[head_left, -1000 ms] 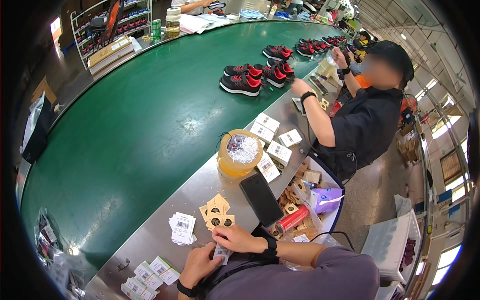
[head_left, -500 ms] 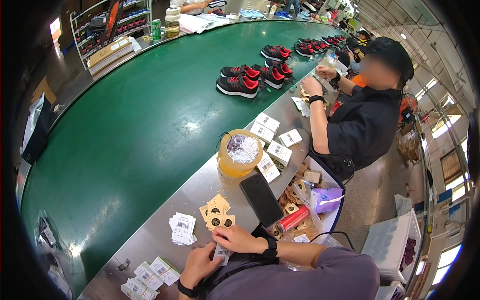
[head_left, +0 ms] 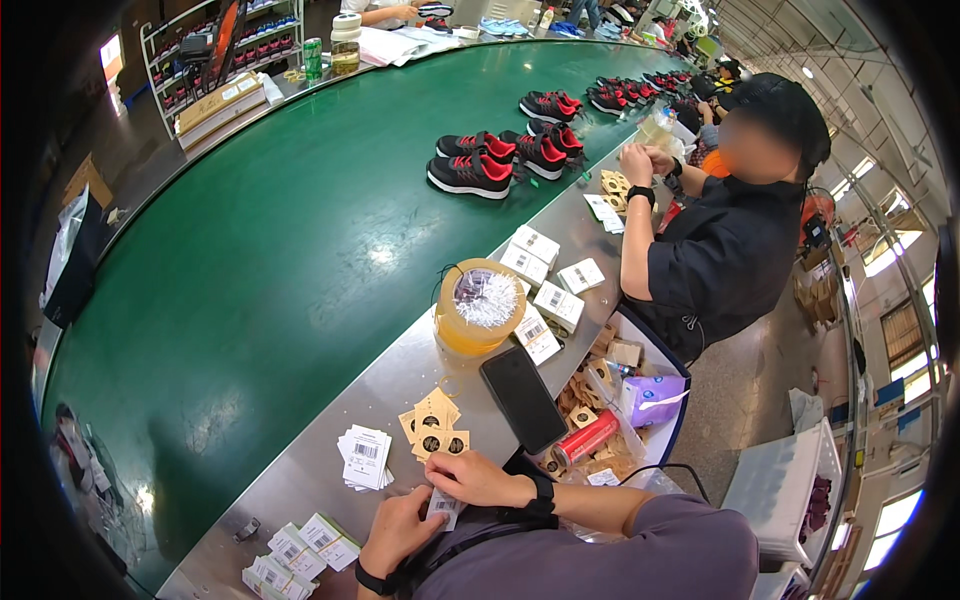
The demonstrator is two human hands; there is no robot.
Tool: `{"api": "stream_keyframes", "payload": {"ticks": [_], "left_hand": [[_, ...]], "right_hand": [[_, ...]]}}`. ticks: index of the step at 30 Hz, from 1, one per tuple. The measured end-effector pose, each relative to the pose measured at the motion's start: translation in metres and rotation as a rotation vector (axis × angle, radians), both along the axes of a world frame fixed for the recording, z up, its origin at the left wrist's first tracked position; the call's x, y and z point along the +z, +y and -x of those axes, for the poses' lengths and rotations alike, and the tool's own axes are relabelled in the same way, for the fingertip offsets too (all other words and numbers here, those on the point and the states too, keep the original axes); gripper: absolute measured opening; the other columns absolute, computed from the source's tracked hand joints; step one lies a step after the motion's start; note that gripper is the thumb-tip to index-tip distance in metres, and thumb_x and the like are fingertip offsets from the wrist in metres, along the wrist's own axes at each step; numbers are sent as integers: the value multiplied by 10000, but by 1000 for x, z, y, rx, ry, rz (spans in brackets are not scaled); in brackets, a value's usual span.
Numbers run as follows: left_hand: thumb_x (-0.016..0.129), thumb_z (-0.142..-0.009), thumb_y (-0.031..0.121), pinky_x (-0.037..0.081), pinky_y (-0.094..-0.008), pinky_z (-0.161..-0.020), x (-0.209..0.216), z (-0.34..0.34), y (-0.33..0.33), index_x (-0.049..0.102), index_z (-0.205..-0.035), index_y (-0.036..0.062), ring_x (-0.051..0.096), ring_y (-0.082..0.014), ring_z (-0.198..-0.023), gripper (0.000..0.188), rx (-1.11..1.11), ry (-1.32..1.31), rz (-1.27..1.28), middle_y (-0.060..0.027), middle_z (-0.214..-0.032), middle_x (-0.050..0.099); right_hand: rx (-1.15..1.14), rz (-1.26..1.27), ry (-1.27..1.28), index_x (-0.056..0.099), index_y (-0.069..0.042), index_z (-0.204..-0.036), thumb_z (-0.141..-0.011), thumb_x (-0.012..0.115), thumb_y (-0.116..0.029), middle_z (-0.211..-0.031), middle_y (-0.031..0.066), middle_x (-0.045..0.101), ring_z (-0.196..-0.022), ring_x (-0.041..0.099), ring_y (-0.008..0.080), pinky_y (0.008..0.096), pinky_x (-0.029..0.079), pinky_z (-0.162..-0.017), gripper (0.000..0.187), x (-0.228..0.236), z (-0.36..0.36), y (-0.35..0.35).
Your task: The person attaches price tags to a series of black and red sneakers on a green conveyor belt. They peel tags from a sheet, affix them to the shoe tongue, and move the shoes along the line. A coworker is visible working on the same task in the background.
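Observation:
At the bench's near edge, my left hand [head_left: 400, 530] is closed on a small white barcode tag [head_left: 444, 508]. My right hand [head_left: 472, 478] bends over the same tag from the other side, its fingers closed at the top end. Its fingertips are partly hidden. Beyond my hands lie a loose pile of tan cards [head_left: 436, 422] with black round marks and a stack of white barcode tags [head_left: 366, 456]. More tag bundles [head_left: 300, 555] rest left of my left hand. A black phone [head_left: 523, 399] lies to the right.
A yellow tape roll [head_left: 480, 308] holding white strings stands on the metal bench, beside white tag stacks [head_left: 540, 262]. Black-and-red shoes [head_left: 472, 172] ride on the green belt [head_left: 270, 250]. A co-worker [head_left: 700, 220] works at right. Below the bench sits an open bin [head_left: 672, 440].
The shoes have shifted slightly left and nearer with the belt. The co-worker's hands have come together. A plastic-wrapped item at the lower left has moved. My hands look unchanged.

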State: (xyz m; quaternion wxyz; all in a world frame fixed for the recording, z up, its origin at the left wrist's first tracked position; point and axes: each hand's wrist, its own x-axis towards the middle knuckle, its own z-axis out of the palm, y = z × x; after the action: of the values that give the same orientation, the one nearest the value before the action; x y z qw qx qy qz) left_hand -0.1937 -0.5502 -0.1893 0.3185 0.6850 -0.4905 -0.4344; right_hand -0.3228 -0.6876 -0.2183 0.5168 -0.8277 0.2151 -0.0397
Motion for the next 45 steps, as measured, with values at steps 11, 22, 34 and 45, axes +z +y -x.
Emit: {"api": "stream_keyframes", "payload": {"ticks": [11,22,34,45], "left_hand": [[736,-710,236,436,-393,-551,-5,2,2,549,-856,13,569,-352,-606,326,17,7,27,-161,-655,574],[598,-813,127,450,-443,-546,24,7,11,473,-897,52,583,-346,-665,169,-12,-240,213,-137,-773,575],[642,-792,127,447,-334,-519,88,-21,-38,572,-934,72,572,-200,-652,167,97,-659,442,-60,-752,534],[652,-813,138,477,-377,-623,45,-66,21,580,-1028,45,598,-303,-747,246,342,-306,146,-112,-838,602]], "right_hand": [[-18,-25,-18,545,-38,-898,-886,548,-165,-712,154,607,-637,612,334,389,467,-569,128,3,1,0],[102,-131,-24,523,-45,-948,-940,501,-149,-838,92,643,-782,635,233,313,477,-696,107,66,-9,-7],[32,-358,-16,564,-99,-967,-931,546,-193,-727,-62,542,-643,486,-5,151,346,-529,102,183,-82,-154],[-369,76,266,580,-139,-878,-910,566,-215,-648,-88,512,-420,289,-2,197,162,-358,84,150,-120,-405]]}}
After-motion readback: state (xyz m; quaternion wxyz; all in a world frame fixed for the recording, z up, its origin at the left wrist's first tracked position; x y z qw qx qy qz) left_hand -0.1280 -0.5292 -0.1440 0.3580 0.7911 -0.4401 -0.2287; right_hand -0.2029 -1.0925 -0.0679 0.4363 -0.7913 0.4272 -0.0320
